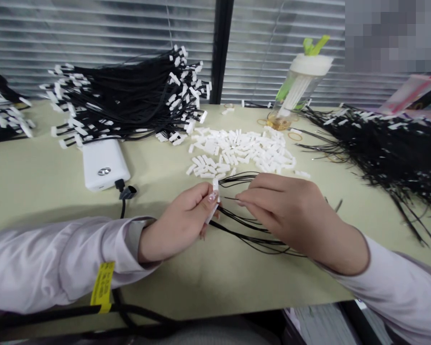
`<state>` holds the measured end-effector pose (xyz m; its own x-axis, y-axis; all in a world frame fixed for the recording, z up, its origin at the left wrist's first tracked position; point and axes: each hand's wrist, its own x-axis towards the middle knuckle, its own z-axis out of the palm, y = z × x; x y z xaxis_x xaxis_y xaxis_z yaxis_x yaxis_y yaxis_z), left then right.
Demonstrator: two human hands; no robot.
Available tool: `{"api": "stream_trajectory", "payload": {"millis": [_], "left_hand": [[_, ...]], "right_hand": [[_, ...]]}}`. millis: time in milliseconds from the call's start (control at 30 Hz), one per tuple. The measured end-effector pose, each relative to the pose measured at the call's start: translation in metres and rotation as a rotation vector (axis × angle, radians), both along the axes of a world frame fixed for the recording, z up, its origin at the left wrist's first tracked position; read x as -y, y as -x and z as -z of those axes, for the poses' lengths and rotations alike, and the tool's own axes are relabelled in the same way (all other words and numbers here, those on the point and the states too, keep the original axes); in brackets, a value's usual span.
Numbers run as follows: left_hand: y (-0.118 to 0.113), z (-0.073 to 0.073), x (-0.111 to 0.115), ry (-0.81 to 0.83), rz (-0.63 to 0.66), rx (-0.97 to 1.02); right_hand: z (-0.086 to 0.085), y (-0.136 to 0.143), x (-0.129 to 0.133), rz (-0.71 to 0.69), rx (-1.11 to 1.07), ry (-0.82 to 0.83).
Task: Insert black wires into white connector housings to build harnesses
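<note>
My left hand (181, 218) is closed, thumb on top, around small white plug housings (215, 184) at the middle of the table. Several thin black wires (244, 221) run from these housings to the right, passing under my right hand (294, 211). The thumb and fingertips of my right hand pinch a single black wire (229, 198) whose end points at the housing. Whether that end touches the housing is too small to tell. Just beyond both hands lies a loose heap of white plug housings (244, 148).
A big pile of black cables (125, 96) with white plugs lies back left, a white power bank (105, 165) before it. Black wires (391, 148) are heaped at right. A drink bottle (297, 86) and a cup (409, 93) stand behind. A thick black cable (143, 311) crosses the front edge.
</note>
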<state>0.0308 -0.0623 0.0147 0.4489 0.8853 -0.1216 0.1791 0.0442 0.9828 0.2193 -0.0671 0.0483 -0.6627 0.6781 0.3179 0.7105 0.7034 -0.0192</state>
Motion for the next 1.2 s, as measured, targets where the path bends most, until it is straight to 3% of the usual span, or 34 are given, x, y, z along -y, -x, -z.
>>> {"api": "stream_trajectory", "payload": {"millis": [800, 1000, 1200], "left_hand": [[0.001, 0.004, -0.001, -0.024, 0.004, -0.01], [0.002, 0.003, 0.0, -0.049, 0.045, -0.06], [0.002, 0.002, -0.001, -0.059, 0.048, -0.051]], "right_hand": [[0.003, 0.0, -0.001, -0.043, -0.015, -0.081], [0.012, 0.003, -0.002, -0.095, 0.044, -0.235], [0.021, 0.005, -0.002, -0.171, -0.01, -0.265]]}}
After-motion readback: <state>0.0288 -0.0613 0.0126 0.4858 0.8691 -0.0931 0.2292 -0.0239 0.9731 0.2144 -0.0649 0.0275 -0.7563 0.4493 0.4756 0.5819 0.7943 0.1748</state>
